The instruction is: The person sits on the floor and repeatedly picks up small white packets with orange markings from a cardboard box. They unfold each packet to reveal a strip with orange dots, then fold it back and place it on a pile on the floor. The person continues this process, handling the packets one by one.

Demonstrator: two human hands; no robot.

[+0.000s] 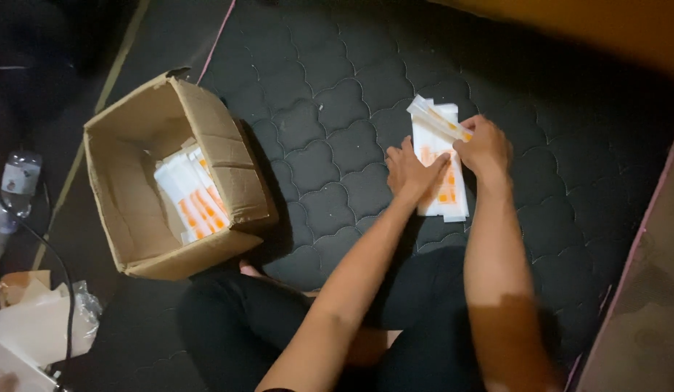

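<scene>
Dark quilted mattress [330,138] is carrying my stack of white-and-orange packets [444,190] near its far edge — my left hand [412,172] is pressing flat, fingers spread, my right hand [485,146] pinching one packet [435,118] closed by its end — light, flimsy, probably slippery.

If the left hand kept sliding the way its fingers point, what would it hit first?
The left hand points up and right across the stack of white and orange packets; it would probably meet the right hand first.

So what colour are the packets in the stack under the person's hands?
White with orange markings, seen in the head view: the stack of packets lies on the dark quilted mattress.
</scene>
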